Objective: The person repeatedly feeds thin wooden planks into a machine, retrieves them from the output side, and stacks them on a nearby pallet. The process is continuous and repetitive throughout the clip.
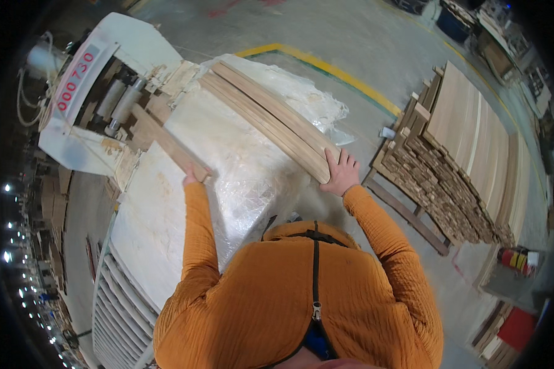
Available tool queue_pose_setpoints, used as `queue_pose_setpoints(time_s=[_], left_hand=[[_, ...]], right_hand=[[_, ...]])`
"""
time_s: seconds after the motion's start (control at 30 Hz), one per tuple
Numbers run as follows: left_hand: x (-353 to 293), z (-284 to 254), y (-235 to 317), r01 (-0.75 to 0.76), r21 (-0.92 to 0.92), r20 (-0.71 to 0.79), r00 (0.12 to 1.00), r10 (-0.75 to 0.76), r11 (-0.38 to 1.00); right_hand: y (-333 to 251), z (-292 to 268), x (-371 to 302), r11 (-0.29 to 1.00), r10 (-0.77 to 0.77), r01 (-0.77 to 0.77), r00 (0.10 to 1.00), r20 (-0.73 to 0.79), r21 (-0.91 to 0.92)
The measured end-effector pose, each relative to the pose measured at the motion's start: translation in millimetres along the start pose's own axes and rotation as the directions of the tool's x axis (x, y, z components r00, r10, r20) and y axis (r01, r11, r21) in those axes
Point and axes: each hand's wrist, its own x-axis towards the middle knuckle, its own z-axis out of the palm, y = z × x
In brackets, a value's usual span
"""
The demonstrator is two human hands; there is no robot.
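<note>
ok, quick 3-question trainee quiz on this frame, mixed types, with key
1. True or false: the right hand rests on the near end of the stack of wooden strips.
2. What does the left hand touch? A) a single board leading toward the white machine B) a red can C) the yellow floor line
3. Fill in: the table under the strips is covered with clear ____ sheet.

Key: 1 true; 2 A; 3 plastic
</note>
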Motion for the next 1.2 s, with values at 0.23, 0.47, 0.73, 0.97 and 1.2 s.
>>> queue_pose_setpoints(time_s=[0.23, 0.47, 0.73, 0.97, 1.2], left_hand=[[-107.2, -23.5, -55.0, 0.081, 0.057, 0.100, 0.991, -0.086, 0.995], [-214.0, -55.4, -124.0, 0.320, 0.337, 0.106, 0.921, -0.374, 0.885], [-322.0, 6.7, -159.0, -0.034, 0.921, 0.302, 0.692, -0.656, 0.388], [-413.9, 169.1, -234.7, 0.507, -0.363, 0.661, 0.732, -0.168, 0.782], [-427.1, 207.0, -256.8, 0.571, -0.341, 0.922, 0.358, 0.148, 0.747]], right_hand=[[20.8, -3.2, -36.3, 0.999, 0.012, -0.013, 0.999, 0.035, 0.031], [103.8, -4.7, -129.0, 1.000, -0.024, 0.023, 0.999, 0.040, 0.011], [185.8, -77.5, -251.9, 0.992, -0.124, 0.124, 0.992, -0.003, -0.011], [213.0, -143.1, -331.3, 0.994, -0.111, 0.109, 0.987, -0.119, -0.017], [276.1, -133.5, -360.9, 0.989, -0.024, 0.029, 0.999, -0.037, 0.143]])
